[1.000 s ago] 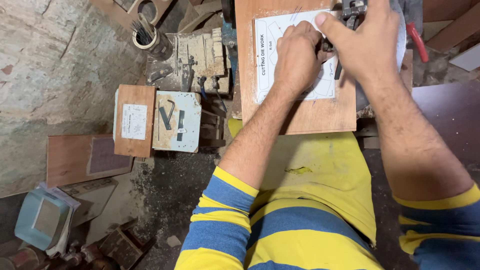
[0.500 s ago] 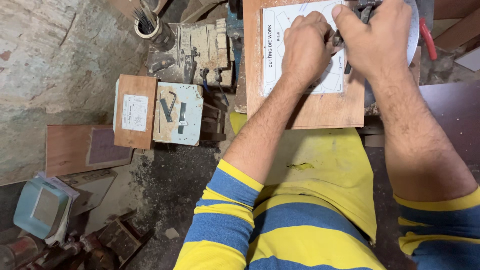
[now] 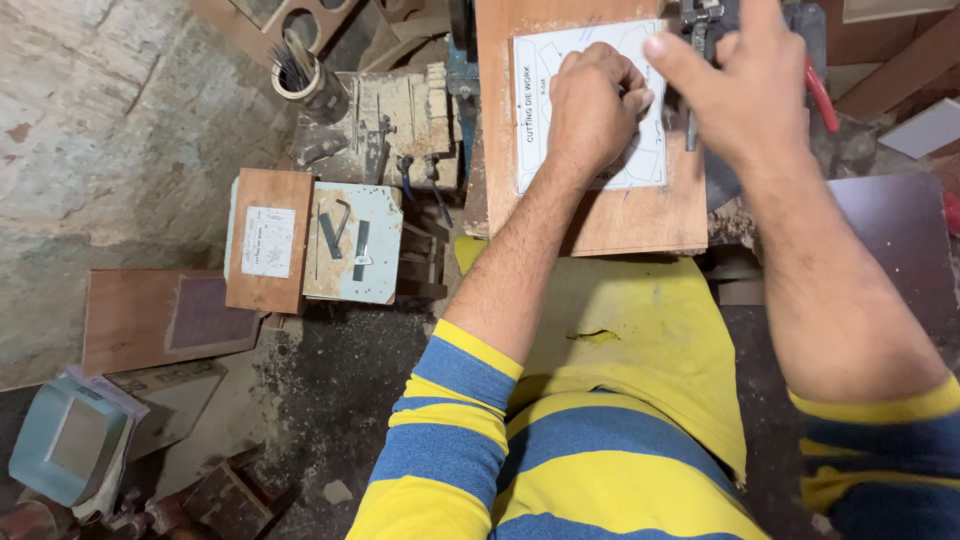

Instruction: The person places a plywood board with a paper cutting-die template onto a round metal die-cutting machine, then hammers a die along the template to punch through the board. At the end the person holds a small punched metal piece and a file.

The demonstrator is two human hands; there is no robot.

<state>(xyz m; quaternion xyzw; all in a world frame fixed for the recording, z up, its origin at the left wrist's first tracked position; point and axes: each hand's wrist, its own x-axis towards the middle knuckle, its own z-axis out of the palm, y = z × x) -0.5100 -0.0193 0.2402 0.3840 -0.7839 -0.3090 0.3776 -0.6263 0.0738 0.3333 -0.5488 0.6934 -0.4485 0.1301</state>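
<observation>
A plywood board [image 3: 630, 215] lies in front of me with a white paper template [image 3: 535, 120] stuck on it. My left hand [image 3: 595, 105] rests on the template with its fingers curled, pressing the board down. My right hand [image 3: 745, 85] is at the board's far right corner, wrapped over a dark metal machine fitting [image 3: 695, 20]. Its thumb stretches left over the paper. A thin metal rod [image 3: 690, 125] runs down from the fitting beside that hand. My lap in yellow cloth [image 3: 640, 330] is just below the board.
On the left stand a smaller plywood piece with a paper label [image 3: 265, 240], a pale blue metal plate with hex keys [image 3: 355, 245], and a cup of small tools [image 3: 300, 75]. A red handle [image 3: 820, 95] shows to the right. Dusty wood offcuts [image 3: 165, 320] and a blue box [image 3: 65, 445] lie lower left.
My right hand has opened its thumb out to the left over the paper. My left hand stays pressed on the template. The view has shifted slightly, so the board sits lower.
</observation>
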